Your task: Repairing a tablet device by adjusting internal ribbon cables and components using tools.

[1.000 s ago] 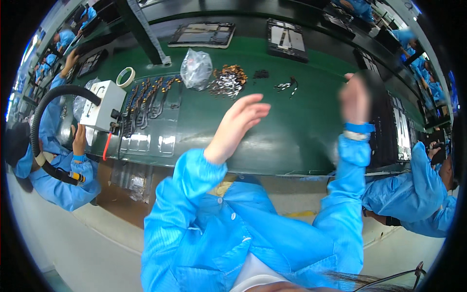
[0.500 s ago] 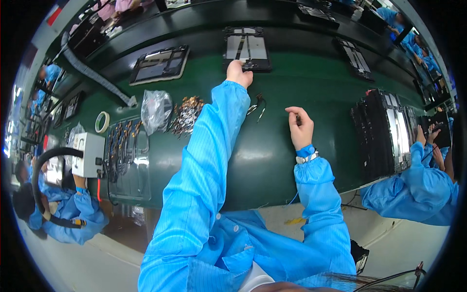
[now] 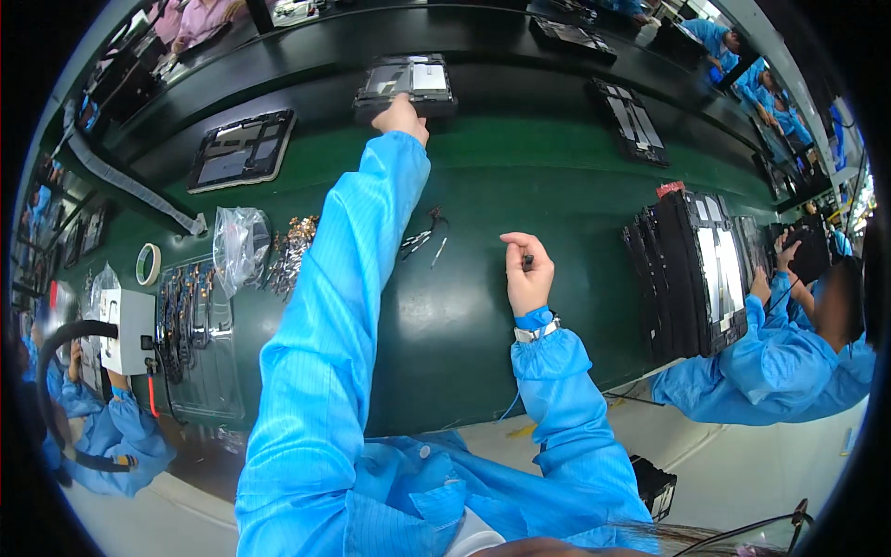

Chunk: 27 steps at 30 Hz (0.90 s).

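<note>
My left hand (image 3: 401, 119) is stretched far forward and grips the near edge of an opened tablet body (image 3: 429, 78) with pale battery panels. That tablet is at the dark strip behind the green tabletop; whether it rests there or hangs just above cannot be told. My right hand (image 3: 529, 274) is over the middle of the table, fingers curled, pinching a small dark piece (image 3: 528, 261) too small to name. Between my arms on the table lie a few small dark cable-like parts (image 3: 429, 237).
Another opened tablet (image 3: 243, 148) lies back left, one more (image 3: 631, 121) back right. A stack of tablet bodies (image 3: 682, 269) stands at right. Left are a plastic bag (image 3: 239, 246), a heap of small parts (image 3: 293, 251), a tape roll (image 3: 148, 264) and a white box (image 3: 128, 330). Co-workers sit on both sides.
My left hand has pushed the tablet body farther away, and it now appears tilted and flatter. My right hand keeps its pinch. The whole view has shifted, so the table things appear farther left.
</note>
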Motion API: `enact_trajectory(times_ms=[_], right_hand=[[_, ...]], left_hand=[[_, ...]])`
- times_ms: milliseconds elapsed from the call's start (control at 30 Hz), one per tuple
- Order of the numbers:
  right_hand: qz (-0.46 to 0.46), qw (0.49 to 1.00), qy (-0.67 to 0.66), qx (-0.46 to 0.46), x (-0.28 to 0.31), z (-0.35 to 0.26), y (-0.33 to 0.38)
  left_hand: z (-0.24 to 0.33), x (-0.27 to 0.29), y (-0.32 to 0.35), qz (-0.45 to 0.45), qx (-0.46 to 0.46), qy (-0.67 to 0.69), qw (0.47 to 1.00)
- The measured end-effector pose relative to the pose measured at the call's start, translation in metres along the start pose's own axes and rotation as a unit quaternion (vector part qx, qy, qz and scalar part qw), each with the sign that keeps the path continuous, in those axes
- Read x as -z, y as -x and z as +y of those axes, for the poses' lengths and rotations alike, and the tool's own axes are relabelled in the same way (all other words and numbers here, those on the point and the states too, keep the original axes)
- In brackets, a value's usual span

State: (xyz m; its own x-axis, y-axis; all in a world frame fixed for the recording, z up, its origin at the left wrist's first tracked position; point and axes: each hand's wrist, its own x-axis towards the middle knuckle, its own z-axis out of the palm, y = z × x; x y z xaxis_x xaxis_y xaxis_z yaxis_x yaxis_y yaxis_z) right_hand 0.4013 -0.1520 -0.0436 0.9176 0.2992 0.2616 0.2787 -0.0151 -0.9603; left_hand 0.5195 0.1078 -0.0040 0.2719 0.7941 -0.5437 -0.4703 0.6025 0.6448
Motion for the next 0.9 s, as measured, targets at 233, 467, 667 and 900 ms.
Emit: enact_trajectory(times_ms=[233,467,667,900], right_hand=[[0.037,0.998,-0.027,0.04,0.0,0.009,0.005],[0.054,0.99,-0.001,0.132,0.002,0.003,0.008],[-0.099,0.989,0.072,0.078,-0.004,-0.044,0.041],[-0.307,0.923,0.231,0.011,-0.018,-0.069,0.139]], left_hand=[[0.119,0.127,0.06,-0.289,0.076,-0.014,0.954],[0.219,0.32,0.152,-0.301,0.098,-0.193,0.929],[0.225,0.411,0.155,-0.279,0.08,-0.277,0.916],[0.229,0.415,0.145,-0.324,0.078,-0.362,0.871]])
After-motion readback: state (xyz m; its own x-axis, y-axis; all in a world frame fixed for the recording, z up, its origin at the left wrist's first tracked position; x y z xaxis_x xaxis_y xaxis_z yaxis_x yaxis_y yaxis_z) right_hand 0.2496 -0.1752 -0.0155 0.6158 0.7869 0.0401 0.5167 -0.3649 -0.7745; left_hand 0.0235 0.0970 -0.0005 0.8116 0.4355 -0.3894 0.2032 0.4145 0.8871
